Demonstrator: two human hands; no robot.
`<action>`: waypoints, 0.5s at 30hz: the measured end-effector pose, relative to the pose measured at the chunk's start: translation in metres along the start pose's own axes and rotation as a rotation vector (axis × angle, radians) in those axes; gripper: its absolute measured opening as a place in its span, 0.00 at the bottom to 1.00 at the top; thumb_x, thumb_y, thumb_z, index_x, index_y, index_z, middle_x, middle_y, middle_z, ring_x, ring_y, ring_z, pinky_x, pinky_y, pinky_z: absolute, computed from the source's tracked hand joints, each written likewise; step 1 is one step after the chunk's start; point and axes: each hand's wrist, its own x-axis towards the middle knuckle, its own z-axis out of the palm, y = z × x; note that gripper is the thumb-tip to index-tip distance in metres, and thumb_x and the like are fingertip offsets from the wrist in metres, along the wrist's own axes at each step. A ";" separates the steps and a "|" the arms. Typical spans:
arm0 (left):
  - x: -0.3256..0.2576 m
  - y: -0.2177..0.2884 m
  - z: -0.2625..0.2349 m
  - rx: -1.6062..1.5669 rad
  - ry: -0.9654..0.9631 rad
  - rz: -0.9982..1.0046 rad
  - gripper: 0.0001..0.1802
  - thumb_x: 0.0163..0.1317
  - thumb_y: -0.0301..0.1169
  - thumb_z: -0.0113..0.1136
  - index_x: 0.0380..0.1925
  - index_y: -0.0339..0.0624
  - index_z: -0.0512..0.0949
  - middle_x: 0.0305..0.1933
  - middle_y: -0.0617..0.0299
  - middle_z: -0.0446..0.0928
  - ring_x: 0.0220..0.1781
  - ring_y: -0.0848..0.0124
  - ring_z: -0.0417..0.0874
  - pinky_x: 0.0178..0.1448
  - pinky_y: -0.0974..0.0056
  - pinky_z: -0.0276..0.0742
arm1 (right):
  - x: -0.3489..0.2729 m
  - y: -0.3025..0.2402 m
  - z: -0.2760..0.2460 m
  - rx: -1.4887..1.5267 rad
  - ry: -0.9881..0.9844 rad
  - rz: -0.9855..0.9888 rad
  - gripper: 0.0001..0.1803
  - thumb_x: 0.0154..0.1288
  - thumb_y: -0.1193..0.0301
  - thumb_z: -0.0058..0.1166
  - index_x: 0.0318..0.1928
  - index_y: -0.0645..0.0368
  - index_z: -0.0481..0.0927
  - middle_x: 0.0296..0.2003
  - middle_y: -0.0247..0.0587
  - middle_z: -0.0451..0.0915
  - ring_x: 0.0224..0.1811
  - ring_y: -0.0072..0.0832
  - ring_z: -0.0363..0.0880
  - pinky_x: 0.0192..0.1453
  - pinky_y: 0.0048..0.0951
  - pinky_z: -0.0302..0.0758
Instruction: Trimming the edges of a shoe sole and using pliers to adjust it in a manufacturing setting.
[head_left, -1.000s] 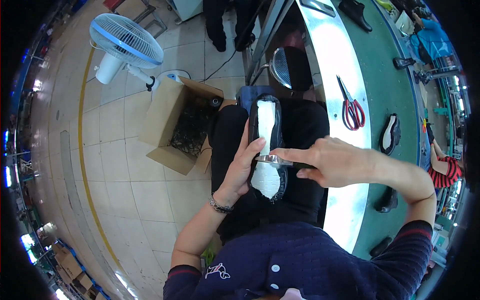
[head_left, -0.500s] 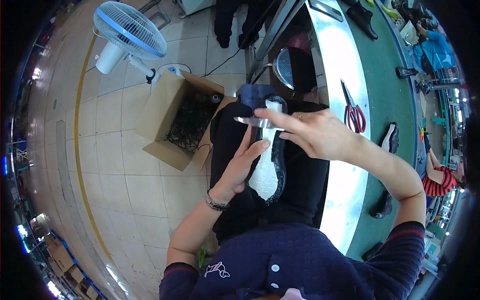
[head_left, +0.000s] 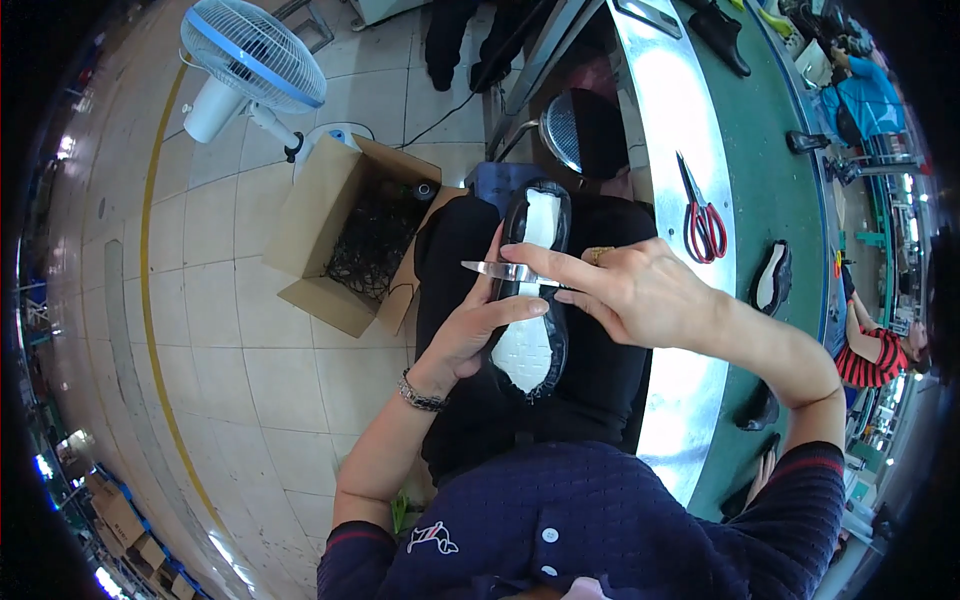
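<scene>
A black shoe (head_left: 524, 350) lies bottom-up along my lap, showing a white insole board framed by a rough black edge. My left hand (head_left: 478, 318) grips it from the left side, thumb laid across the white board and fingers behind the edge. In my right hand (head_left: 620, 290) is a knife with a short, pointed silver blade (head_left: 492, 269). The blade crosses the shoe's middle, its tip pointing left, just above my left thumb. My right index finger presses along its back. Whether the edge touches the shoe, I cannot tell.
Left of my legs stands an open cardboard box (head_left: 318, 235) of black scraps, with a fan (head_left: 250, 60) beyond. Red-handled scissors (head_left: 706, 228) lie on the metal bench edge (head_left: 690, 400) at my right. The green belt (head_left: 745, 150) carries several shoes. Other people sit across it.
My right hand and the knife have moved down the shoe, toward me, closer to my left thumb. My left hand keeps hold of the shoe.
</scene>
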 end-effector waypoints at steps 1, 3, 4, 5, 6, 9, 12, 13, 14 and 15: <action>0.001 -0.001 -0.003 0.001 -0.012 -0.024 0.58 0.58 0.25 0.66 0.76 0.60 0.33 0.64 0.59 0.64 0.59 0.70 0.72 0.61 0.63 0.72 | -0.002 -0.002 0.007 0.096 0.034 0.022 0.39 0.64 0.71 0.57 0.73 0.38 0.57 0.18 0.42 0.77 0.17 0.36 0.79 0.19 0.36 0.72; 0.001 0.001 0.002 0.004 -0.041 -0.001 0.60 0.57 0.24 0.66 0.76 0.60 0.32 0.64 0.59 0.63 0.59 0.69 0.73 0.60 0.63 0.73 | -0.008 0.004 0.021 0.089 -0.007 0.061 0.38 0.65 0.71 0.55 0.73 0.39 0.56 0.19 0.45 0.78 0.19 0.39 0.81 0.21 0.37 0.75; 0.001 0.003 0.003 0.008 -0.057 0.026 0.61 0.57 0.23 0.67 0.76 0.60 0.31 0.64 0.58 0.63 0.58 0.69 0.73 0.60 0.63 0.74 | -0.004 0.003 0.020 0.087 -0.046 0.088 0.38 0.65 0.71 0.53 0.73 0.40 0.56 0.20 0.48 0.80 0.21 0.41 0.83 0.24 0.39 0.78; 0.002 -0.001 0.001 -0.023 -0.067 0.041 0.63 0.55 0.22 0.68 0.76 0.60 0.30 0.64 0.58 0.64 0.58 0.69 0.74 0.59 0.63 0.75 | -0.005 0.001 0.014 0.013 -0.119 0.112 0.36 0.66 0.70 0.53 0.73 0.40 0.56 0.20 0.47 0.80 0.21 0.42 0.82 0.24 0.40 0.79; 0.003 -0.002 -0.001 -0.023 -0.069 0.043 0.63 0.55 0.22 0.68 0.76 0.60 0.30 0.64 0.58 0.64 0.58 0.69 0.74 0.59 0.63 0.75 | -0.004 -0.003 0.006 0.010 -0.119 0.112 0.36 0.66 0.70 0.53 0.73 0.40 0.56 0.20 0.47 0.80 0.21 0.42 0.82 0.24 0.40 0.79; -0.001 -0.011 -0.006 -0.017 -0.113 0.040 0.65 0.52 0.22 0.70 0.76 0.60 0.30 0.67 0.58 0.61 0.65 0.68 0.70 0.65 0.62 0.70 | -0.009 -0.017 0.002 0.038 -0.018 0.033 0.35 0.67 0.68 0.53 0.73 0.42 0.56 0.19 0.46 0.79 0.20 0.41 0.82 0.24 0.38 0.78; -0.004 -0.022 -0.002 -0.095 -0.135 0.155 0.66 0.51 0.23 0.71 0.76 0.60 0.30 0.70 0.59 0.58 0.70 0.66 0.64 0.70 0.60 0.65 | -0.015 -0.023 0.014 -0.053 -0.018 0.116 0.35 0.66 0.67 0.56 0.72 0.39 0.59 0.16 0.38 0.76 0.17 0.38 0.79 0.21 0.39 0.73; -0.006 -0.023 0.000 -0.190 -0.135 0.140 0.65 0.52 0.24 0.71 0.76 0.60 0.30 0.72 0.59 0.56 0.72 0.65 0.60 0.73 0.58 0.61 | -0.014 -0.019 0.018 -0.008 -0.035 0.163 0.35 0.66 0.65 0.57 0.71 0.39 0.60 0.15 0.39 0.76 0.17 0.40 0.79 0.22 0.39 0.74; -0.004 -0.035 -0.003 -0.150 -0.161 0.219 0.60 0.59 0.37 0.70 0.76 0.60 0.31 0.74 0.58 0.54 0.73 0.64 0.60 0.73 0.56 0.60 | -0.019 -0.017 0.016 -0.010 -0.035 0.161 0.35 0.66 0.65 0.57 0.71 0.39 0.60 0.15 0.39 0.76 0.17 0.40 0.79 0.22 0.39 0.74; -0.003 -0.040 -0.001 -0.234 -0.162 0.245 0.54 0.63 0.45 0.62 0.76 0.62 0.32 0.75 0.58 0.53 0.74 0.63 0.60 0.74 0.55 0.59 | -0.025 -0.016 0.010 -0.012 -0.097 0.168 0.35 0.66 0.65 0.57 0.71 0.38 0.59 0.15 0.39 0.76 0.17 0.39 0.79 0.23 0.39 0.75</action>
